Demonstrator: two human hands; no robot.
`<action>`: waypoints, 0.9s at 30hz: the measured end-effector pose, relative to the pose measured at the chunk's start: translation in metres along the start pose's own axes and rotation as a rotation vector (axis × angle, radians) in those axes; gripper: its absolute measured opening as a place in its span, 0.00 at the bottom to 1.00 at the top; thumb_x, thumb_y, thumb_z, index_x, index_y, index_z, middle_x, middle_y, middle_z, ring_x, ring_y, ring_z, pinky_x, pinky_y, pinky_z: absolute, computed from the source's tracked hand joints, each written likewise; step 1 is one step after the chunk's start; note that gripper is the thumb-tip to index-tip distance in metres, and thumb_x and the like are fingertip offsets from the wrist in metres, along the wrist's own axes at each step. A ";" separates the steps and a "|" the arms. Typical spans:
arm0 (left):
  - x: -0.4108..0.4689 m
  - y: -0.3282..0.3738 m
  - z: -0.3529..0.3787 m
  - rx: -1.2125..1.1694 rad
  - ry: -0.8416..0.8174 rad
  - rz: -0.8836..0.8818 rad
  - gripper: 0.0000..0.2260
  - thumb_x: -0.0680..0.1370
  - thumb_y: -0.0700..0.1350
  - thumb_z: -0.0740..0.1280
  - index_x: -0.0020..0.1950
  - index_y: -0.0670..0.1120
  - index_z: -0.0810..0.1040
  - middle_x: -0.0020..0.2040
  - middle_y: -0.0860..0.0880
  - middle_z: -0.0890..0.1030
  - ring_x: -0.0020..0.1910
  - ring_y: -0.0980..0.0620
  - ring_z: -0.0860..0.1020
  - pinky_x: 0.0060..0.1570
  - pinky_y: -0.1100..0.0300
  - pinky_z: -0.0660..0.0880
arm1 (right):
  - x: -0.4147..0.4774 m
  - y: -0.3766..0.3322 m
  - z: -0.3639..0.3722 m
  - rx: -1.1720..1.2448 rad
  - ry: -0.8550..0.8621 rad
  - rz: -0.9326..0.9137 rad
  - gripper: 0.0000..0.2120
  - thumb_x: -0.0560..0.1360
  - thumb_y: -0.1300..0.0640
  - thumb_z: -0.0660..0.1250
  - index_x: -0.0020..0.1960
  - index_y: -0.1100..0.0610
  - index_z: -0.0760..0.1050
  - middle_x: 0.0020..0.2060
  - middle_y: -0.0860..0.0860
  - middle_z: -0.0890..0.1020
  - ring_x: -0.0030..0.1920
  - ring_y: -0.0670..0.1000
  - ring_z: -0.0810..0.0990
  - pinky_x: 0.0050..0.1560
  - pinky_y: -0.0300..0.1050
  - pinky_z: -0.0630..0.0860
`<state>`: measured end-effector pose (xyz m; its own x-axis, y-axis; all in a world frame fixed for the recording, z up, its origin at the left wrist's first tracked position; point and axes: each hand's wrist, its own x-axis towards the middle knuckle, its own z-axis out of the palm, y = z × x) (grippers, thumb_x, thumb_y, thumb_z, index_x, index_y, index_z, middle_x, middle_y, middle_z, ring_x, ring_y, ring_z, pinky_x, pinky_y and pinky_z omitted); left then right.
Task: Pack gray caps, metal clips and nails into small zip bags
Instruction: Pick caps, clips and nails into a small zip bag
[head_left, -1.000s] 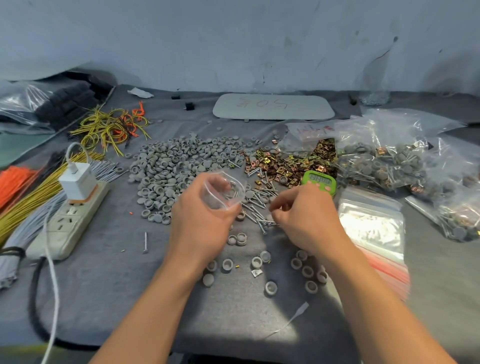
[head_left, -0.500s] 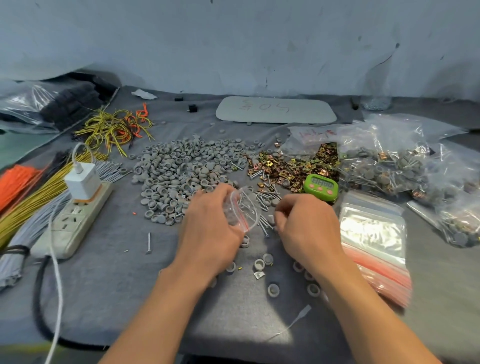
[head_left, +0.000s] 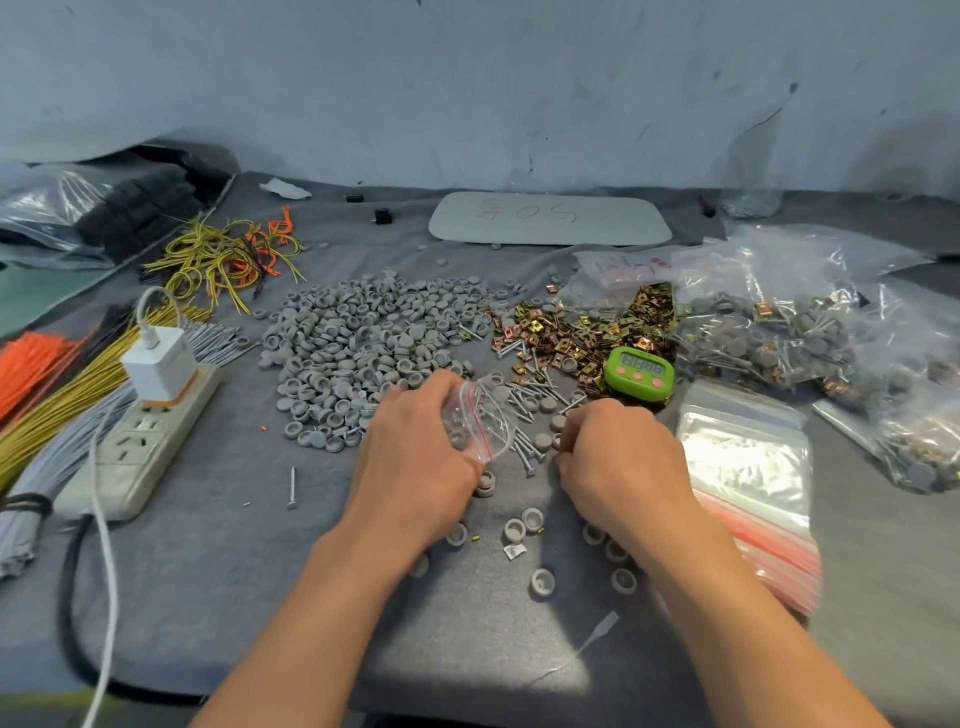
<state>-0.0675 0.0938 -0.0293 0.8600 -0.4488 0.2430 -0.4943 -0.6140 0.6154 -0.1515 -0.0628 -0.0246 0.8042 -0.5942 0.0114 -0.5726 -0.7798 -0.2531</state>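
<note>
The left hand (head_left: 415, 457) grips a small zip bag (head_left: 480, 421), its fingers curled round the bag's left side, so that the clear bag with its red seal line sticks out to the right of the fingertips. Something pale shows through the plastic, perhaps a few caps, but the view is too blurred to be sure.

The right hand (head_left: 618, 457) lies just right of the bag, knuckles up and fingers bent downward and bunched together. Their tips are hidden, so I cannot tell whether they pinch anything.

The nails (head_left: 524, 410) lie scattered between the two sets of fingers and just beyond them, partly under the bag. The heap of gray caps (head_left: 363, 343) spreads beyond the left fingers. The metal clips (head_left: 587, 332) are piled beyond the right fingers, with a green timer (head_left: 639, 374) close past the right knuckles.

A stack of empty zip bags (head_left: 743, 457) lies just right of the right hand. A few loose caps (head_left: 543, 582) sit on the gray cloth between the wrists. A power strip (head_left: 140, 441) lies well left of the left hand.
</note>
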 end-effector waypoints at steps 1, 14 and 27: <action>0.000 0.000 0.000 -0.009 0.001 0.001 0.19 0.73 0.44 0.79 0.51 0.62 0.73 0.48 0.57 0.76 0.44 0.60 0.73 0.37 0.66 0.63 | 0.000 0.002 0.000 0.014 0.018 0.017 0.02 0.75 0.55 0.71 0.48 0.50 0.81 0.42 0.51 0.84 0.45 0.58 0.81 0.40 0.47 0.73; 0.003 -0.009 0.000 -0.019 0.037 0.007 0.15 0.72 0.50 0.77 0.48 0.63 0.72 0.45 0.58 0.78 0.44 0.59 0.75 0.37 0.63 0.67 | 0.000 0.000 0.002 0.216 0.060 -0.016 0.08 0.77 0.46 0.71 0.44 0.49 0.84 0.38 0.48 0.85 0.41 0.54 0.82 0.44 0.46 0.79; 0.004 -0.010 0.002 0.012 0.018 0.023 0.16 0.71 0.48 0.77 0.49 0.62 0.72 0.45 0.58 0.77 0.46 0.58 0.74 0.37 0.64 0.65 | 0.003 0.004 0.005 0.107 0.112 0.052 0.11 0.77 0.43 0.70 0.47 0.50 0.83 0.41 0.50 0.85 0.44 0.58 0.82 0.42 0.46 0.72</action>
<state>-0.0598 0.0972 -0.0358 0.8504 -0.4514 0.2704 -0.5154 -0.6116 0.6002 -0.1509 -0.0666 -0.0309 0.7476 -0.6563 0.1021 -0.5882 -0.7255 -0.3573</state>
